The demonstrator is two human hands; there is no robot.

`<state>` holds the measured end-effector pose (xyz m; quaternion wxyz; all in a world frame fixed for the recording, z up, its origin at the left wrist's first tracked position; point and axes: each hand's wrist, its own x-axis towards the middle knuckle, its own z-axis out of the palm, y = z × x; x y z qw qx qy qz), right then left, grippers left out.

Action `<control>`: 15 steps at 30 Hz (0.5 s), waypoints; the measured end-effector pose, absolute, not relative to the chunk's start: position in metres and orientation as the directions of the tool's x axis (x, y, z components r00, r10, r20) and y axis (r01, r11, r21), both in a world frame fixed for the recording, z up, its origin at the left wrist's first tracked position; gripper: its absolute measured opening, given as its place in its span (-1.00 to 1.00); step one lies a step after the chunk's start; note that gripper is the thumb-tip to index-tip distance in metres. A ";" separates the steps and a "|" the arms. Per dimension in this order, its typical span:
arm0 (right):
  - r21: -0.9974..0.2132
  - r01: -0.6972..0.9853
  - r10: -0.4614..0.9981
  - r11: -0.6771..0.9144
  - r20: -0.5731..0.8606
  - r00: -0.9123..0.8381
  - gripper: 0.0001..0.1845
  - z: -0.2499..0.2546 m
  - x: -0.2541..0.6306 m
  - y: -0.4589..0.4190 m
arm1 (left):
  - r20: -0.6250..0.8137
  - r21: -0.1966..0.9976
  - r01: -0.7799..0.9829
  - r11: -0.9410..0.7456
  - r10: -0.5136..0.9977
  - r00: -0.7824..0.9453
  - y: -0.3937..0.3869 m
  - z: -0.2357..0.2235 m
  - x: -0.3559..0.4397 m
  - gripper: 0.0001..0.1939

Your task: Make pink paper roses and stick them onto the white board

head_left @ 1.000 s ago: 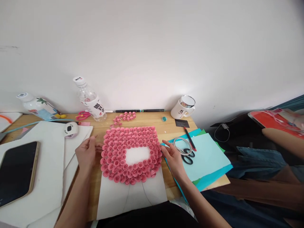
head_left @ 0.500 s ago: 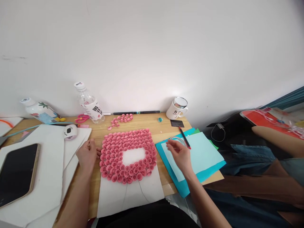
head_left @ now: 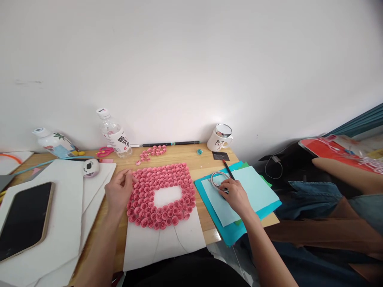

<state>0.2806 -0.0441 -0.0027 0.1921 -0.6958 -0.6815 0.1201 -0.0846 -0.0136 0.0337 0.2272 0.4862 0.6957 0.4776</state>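
Observation:
A white sheet (head_left: 194,235) lies in front of me, its upper part covered with rows of rolled pink paper roses (head_left: 143,199) around a bare white patch (head_left: 167,197). My left hand (head_left: 118,191) hovers at the upper left edge of the roses, fingers loosely bent and a little apart, with nothing visible in them. Over on the right, my right hand (head_left: 235,195) rests on the light blue paper (head_left: 254,187), its fingers closed on the black-handled scissors, which they mostly cover. A roll of clear tape (head_left: 214,181) lies against those fingers, and a black-and-red pen (head_left: 229,170) is just beyond.
Loose pink roses (head_left: 154,151) lie behind the sheet. A clear bottle (head_left: 115,135), a white mug (head_left: 220,137) and a teal paper roll (head_left: 199,152) stand near the wall. At left a phone (head_left: 26,219) lies on white boards (head_left: 67,199). Another person's arm (head_left: 344,169) is at right.
My right hand has left the roses' right edge and come down onto the scissors on the blue paper. My left hand has moved up and slightly right along the left edge.

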 end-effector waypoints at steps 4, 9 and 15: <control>-0.732 0.680 0.989 0.048 0.129 0.069 -0.80 0.021 0.247 -0.044 | 0.122 0.923 0.384 -0.017 0.961 -0.249 -0.023 0.054 -0.063 -0.68; -0.996 0.051 0.977 0.068 0.056 -0.206 -0.79 0.051 0.182 -0.054 | 0.098 0.959 0.265 -0.101 0.995 0.025 -0.036 0.073 -0.034 -0.53; -0.973 -0.230 0.917 0.021 0.110 -0.384 -0.88 0.049 0.150 -0.065 | 0.021 0.980 0.196 -0.029 0.999 0.040 -0.043 0.077 -0.034 -0.47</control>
